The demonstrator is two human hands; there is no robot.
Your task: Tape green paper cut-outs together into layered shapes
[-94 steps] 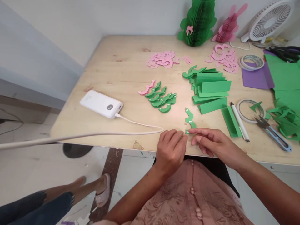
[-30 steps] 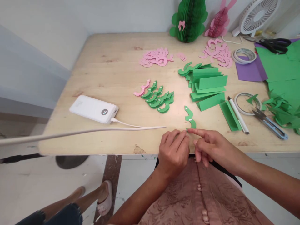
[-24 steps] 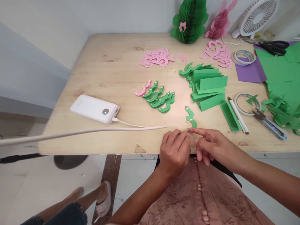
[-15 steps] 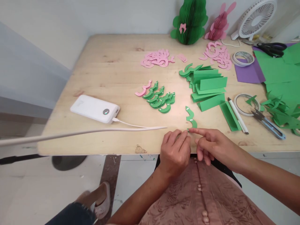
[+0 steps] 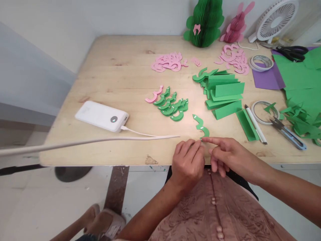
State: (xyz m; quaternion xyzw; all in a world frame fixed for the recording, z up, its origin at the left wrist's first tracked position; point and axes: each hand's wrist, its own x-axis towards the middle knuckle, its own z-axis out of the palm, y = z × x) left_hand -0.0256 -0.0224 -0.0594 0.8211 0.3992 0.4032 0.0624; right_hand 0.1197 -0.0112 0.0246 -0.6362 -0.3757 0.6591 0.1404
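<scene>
A wavy green paper strip (image 5: 200,125) with small white patches lies near the table's front edge. The extended index finger of my right hand (image 5: 224,152) touches its near end, while the thumb stands apart and the other fingers curl loosely below. Beside that finger, my left hand (image 5: 189,159) is closed, its fingers bent and pressed together with the tips by the same end. Whatever lies under those fingers is hidden. Farther left sits a group of similar green strips (image 5: 172,106) with white patches, next to a pink strip (image 5: 154,95).
Folded green papers (image 5: 225,90), a white marker (image 5: 255,125), a tape roll (image 5: 253,112) and a blue cutter (image 5: 288,132) lie to the right. Pink cutouts (image 5: 168,62) are farther back. A white power bank (image 5: 101,116) with a cable (image 5: 100,142) occupies the left. Another person's foot (image 5: 110,222) shows below.
The far end of the wavy green strip has swung left, while its near end stays by my fingertips. My hands hold nearly the same pose. The other person's foot has shifted.
</scene>
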